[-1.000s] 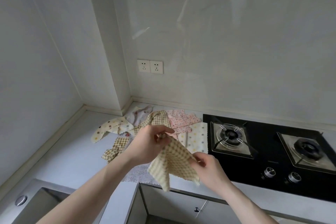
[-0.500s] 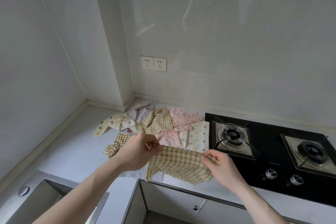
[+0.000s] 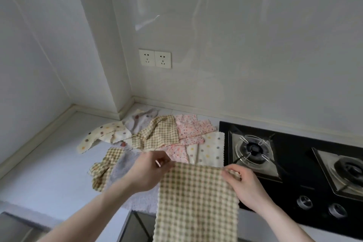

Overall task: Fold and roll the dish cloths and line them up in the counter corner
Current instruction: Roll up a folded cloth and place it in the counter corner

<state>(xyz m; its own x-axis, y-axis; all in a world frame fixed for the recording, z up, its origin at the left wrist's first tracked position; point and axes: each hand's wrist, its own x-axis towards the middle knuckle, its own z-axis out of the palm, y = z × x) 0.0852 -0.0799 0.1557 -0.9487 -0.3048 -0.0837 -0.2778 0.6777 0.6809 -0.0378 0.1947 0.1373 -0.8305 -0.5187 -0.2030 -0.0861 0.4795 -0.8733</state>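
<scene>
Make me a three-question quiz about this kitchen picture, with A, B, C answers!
1. Where is the stove?
A. right of the cloth pile
B. left of it
C. on the wall

2. How many wall sockets?
A. one
B. two
C. four

3. How is the checked cloth held?
A. rolled up
B. lying on the counter
C. spread out, hanging from both hands

Answers: 1 A, the burners sit right of the cloths. 2 B, two plates side by side. 3 C, the left hand and right hand pinch its top corners.
</scene>
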